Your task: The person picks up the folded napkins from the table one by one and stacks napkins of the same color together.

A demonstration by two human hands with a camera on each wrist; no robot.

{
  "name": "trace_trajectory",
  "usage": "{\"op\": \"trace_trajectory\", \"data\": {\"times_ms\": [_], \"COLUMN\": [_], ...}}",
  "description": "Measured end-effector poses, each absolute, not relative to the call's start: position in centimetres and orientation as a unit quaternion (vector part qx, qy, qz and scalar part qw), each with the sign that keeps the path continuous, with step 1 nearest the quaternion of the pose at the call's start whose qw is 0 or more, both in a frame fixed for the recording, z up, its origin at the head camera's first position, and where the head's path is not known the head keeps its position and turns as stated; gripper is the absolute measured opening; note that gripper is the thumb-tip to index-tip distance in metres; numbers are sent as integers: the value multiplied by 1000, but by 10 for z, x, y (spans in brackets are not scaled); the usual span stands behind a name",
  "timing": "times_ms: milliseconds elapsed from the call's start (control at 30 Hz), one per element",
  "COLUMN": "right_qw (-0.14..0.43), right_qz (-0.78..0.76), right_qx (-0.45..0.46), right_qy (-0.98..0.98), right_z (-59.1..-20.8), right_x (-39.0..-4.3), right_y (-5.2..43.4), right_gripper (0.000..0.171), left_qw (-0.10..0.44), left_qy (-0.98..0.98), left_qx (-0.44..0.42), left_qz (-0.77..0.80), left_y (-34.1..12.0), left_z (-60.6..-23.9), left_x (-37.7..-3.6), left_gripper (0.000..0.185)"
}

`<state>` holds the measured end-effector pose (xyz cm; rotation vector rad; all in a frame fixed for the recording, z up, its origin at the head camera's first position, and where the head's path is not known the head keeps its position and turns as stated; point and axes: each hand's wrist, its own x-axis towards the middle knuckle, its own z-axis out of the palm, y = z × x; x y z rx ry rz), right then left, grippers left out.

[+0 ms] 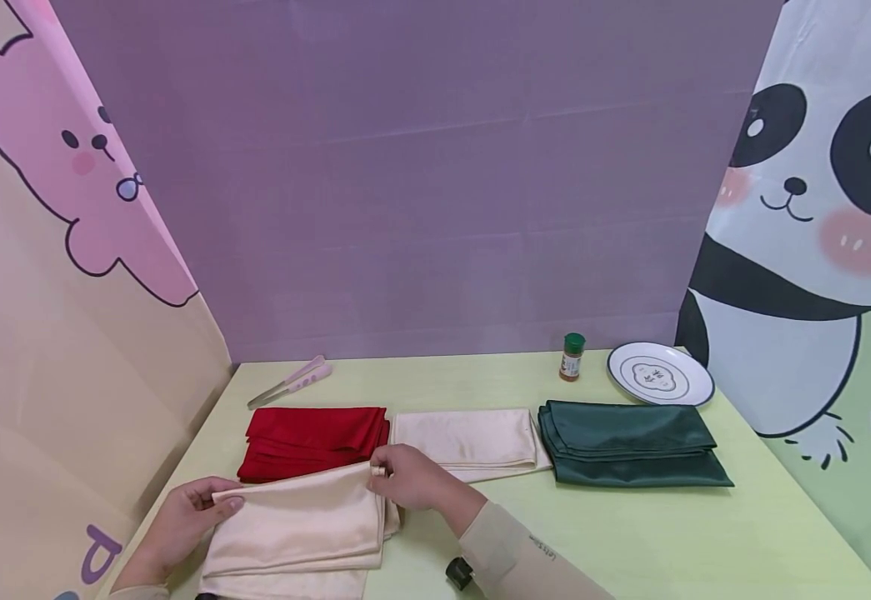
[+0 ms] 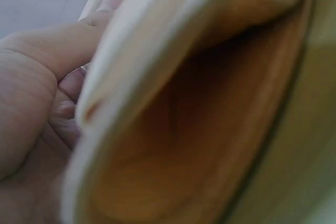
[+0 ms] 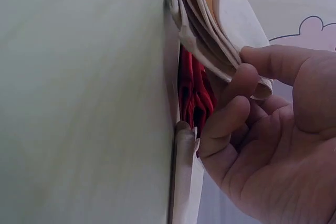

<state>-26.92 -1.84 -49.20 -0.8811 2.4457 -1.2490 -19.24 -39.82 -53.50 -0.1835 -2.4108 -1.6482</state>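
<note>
A folded cream satin cloth (image 1: 300, 525) lies at the near left of the pale green table (image 1: 630, 533). My left hand (image 1: 187, 512) pinches its far left corner, thumb on top. My right hand (image 1: 408, 475) pinches its far right corner. In the left wrist view the cream cloth (image 2: 199, 108) fills the frame, with my thumb (image 2: 58, 45) against its edge. The right wrist view shows my fingers (image 3: 247, 82) holding the cloth's layered edges (image 3: 210, 30), with the red cloth (image 3: 194, 98) behind.
A folded red cloth (image 1: 315, 437), a second cream cloth (image 1: 468, 437) and a dark green cloth (image 1: 630, 442) lie in a row. Behind them are pink tongs (image 1: 292, 381), a green-capped spice jar (image 1: 573, 357) and a white plate (image 1: 658, 373). Printed panels wall the table.
</note>
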Motion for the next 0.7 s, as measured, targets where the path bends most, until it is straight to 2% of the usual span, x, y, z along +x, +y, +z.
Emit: {"op": "trace_trajectory", "data": {"times_ms": [367,700], "right_qw": [124,112], "right_qz": [-434,-428], "right_qx": [-300,-298], "right_qy": [840,846], "right_z": [-490,-490], "right_x": [-270,-272], "right_y": [-16,-15], "right_gripper": [14,15], "left_qw": [72,81], "left_qy": [-810,-814], "left_qx": [-80,-63], "left_qz": [-576,-572], "left_y": [-396,-390], "left_z": [-534,-530], "left_x": [-195,-194], "left_gripper": [18,19]}}
